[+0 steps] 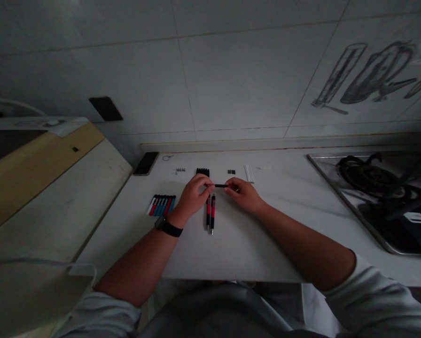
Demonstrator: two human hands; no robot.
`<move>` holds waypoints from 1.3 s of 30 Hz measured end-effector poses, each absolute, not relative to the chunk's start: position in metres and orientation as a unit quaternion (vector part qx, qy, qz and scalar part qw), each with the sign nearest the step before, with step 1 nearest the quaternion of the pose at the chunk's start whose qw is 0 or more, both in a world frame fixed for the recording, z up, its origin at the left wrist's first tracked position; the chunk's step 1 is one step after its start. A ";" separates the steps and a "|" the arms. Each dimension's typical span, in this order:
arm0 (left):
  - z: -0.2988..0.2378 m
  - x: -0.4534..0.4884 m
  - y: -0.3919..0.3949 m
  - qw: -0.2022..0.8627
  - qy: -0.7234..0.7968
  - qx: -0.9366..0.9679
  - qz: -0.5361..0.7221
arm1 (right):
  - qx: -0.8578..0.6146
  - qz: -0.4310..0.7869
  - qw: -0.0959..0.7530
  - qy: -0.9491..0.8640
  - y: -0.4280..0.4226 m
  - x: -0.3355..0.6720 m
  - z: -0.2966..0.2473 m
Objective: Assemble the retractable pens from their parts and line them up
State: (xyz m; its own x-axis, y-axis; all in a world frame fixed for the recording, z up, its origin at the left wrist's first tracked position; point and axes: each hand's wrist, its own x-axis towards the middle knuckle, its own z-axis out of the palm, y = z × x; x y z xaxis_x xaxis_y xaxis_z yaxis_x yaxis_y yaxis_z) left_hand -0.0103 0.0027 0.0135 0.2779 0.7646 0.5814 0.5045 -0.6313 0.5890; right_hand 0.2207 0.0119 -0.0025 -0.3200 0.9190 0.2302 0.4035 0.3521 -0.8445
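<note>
My left hand [200, 189] and my right hand [244, 192] meet over the white counter, fingers closed in a pinch. Between them a thin black pen part [221, 186] lies level, gripped at its left end by the left fingers and at its right end by the right. Two red-and-black pens [212, 213] lie side by side just below. Behind the left hand is a row of short black pen parts [202, 171], partly covered by it. Coloured pen barrels [162, 205] in white, red and teal lie in a row by the left wrist.
Along the back lie small springs [180, 170], small dark pieces [231, 172], thin white sticks [249, 173], tiny clear pieces [264, 167] and a phone [146, 163]. A gas stove [372, 183] bounds the right; a pale box-like unit [73, 197] stands left.
</note>
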 end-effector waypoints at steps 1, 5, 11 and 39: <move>0.013 -0.010 0.003 0.145 0.403 0.785 0.447 | -0.453 0.355 0.368 -0.730 0.011 0.221 -0.002; 0.012 -0.011 0.004 0.142 0.402 0.785 0.450 | -0.461 0.379 0.339 -0.727 0.011 0.221 -0.001; 0.011 -0.011 0.003 0.145 0.407 0.784 0.446 | -0.442 0.414 0.377 -0.701 0.015 0.222 -0.004; 0.030 -0.026 0.020 0.184 0.486 0.714 0.470 | -0.421 0.410 0.508 -0.630 0.015 0.225 -0.009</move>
State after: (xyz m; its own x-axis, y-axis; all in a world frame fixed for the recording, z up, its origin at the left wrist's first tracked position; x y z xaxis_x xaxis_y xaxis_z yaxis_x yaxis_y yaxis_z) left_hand -0.0259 0.0198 0.0304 0.0865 0.8664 0.4919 0.5207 -0.4602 0.7191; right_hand 0.2247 0.0146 -0.0089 -0.1287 0.9471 0.2941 0.1142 0.3087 -0.9443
